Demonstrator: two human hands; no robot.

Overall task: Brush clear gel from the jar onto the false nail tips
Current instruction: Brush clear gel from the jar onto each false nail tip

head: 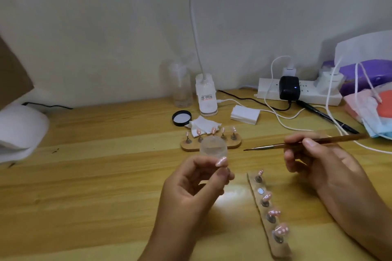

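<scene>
My left hand [191, 188] pinches one pink, white-dotted false nail tip [221, 161] on its small stand, raised above the table. Just behind my fingers is the clear gel jar [213, 146], open; I cannot tell if it touches them. My right hand [318, 165] grips a thin brown brush [297, 143] whose tip points left, a short way right of the jar. A wooden strip holder [255, 188] near me carries several dotted tips and shows one bare metal spot. A second wooden holder [237, 144] with several tips stands behind the jar.
The jar's black lid [181, 118] and a crumpled tissue [204, 125] lie behind the far holder. Further back stand a lamp base [206, 99], a clear bottle [181, 89], a white pad stack [245, 114] and a power strip [297, 92] with cables. A white curing lamp [19, 129] sits far left.
</scene>
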